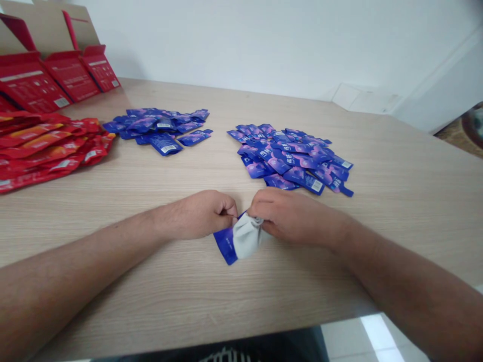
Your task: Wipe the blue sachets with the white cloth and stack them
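Both grips are clenched, pinching one blue sachet (225, 246) from either side, with the knuckles nearly meeting above it. Left grip (196, 215) holds the sachet's upper edge between curled fingers and thumb. Right grip (291, 217) presses down over a crumpled pale grey part (246, 236) that bulges from the sachet; whether it is a lining or a separate piece is hard to tell. The sachet sits between the hands, near the front of the wood-grain worktop (381, 151), with its blue end angled toward the lower left.

Beyond the hands lie two loose blue heaps of similar sachets, well apart: a larger heap (290, 158) straight ahead and to the right, and a smaller heap (157, 129) to the left. Further left, overlapping red sachets (47, 151) spread to the worktop's edge, just in front of opened red cartons (64, 75).
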Tool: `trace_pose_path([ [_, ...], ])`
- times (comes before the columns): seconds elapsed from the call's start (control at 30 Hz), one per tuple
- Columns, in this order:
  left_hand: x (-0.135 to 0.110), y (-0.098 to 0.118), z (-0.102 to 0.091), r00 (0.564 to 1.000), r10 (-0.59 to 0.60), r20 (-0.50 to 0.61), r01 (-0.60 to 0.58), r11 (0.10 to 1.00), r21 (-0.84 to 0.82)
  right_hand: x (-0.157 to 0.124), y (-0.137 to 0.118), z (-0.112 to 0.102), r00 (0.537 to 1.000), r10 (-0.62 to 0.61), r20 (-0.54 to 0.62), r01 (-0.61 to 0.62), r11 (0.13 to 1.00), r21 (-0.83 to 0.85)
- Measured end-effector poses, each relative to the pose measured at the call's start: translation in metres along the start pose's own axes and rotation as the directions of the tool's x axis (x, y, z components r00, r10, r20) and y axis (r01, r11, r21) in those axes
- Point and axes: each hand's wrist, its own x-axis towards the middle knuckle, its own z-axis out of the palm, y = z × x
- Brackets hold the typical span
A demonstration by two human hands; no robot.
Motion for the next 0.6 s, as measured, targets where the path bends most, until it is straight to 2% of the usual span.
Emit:
trace_pose_path([
  [0.1, 0.0, 0.0, 0.0, 1.0, 0.002, -0.016, -0.002, 1.0, 0.009, 0.0, 0.006, 0.0, 0.998, 0.063, -0.032, -0.063, 0.998, 0.006],
  [0.2, 0.0, -0.002, 0.001, 1.0, 0.007, -0.02, -0.007, 1.0, 0.004, 0.003, -0.002, 0.004, 0.998, 0.019, -0.062, -0.02, 1.0, -0.008],
  [0.3, 0.0, -0.003, 0.001, 1.0, 0.004, -0.005, -0.004, 1.0, -0.008, 0.003, -0.007, 0.003, 0.999, -0.035, -0.003, 0.035, 0.999, 0.003],
  [0.37, 0.0, -0.003, 0.001, 1.0, 0.001, -0.002, -0.001, 1.0, -0.012, 0.001, -0.003, 0.0, 1.0, -0.006, 0.026, 0.006, 1.0, 0.019],
  [0.5, 0.0, -0.001, 0.001, 1.0, -0.001, -0.017, 0.001, 1.0, 0.011, 0.0, 0.002, 0.001, 0.996, 0.072, -0.049, -0.073, 0.997, -0.007],
  [0.6, 0.0, -0.003, 0.002, 1.0, 0.0, -0.013, 0.0, 1.0, 0.015, 0.003, -0.005, 0.006, 0.998, 0.011, -0.064, -0.011, 1.0, -0.002],
])
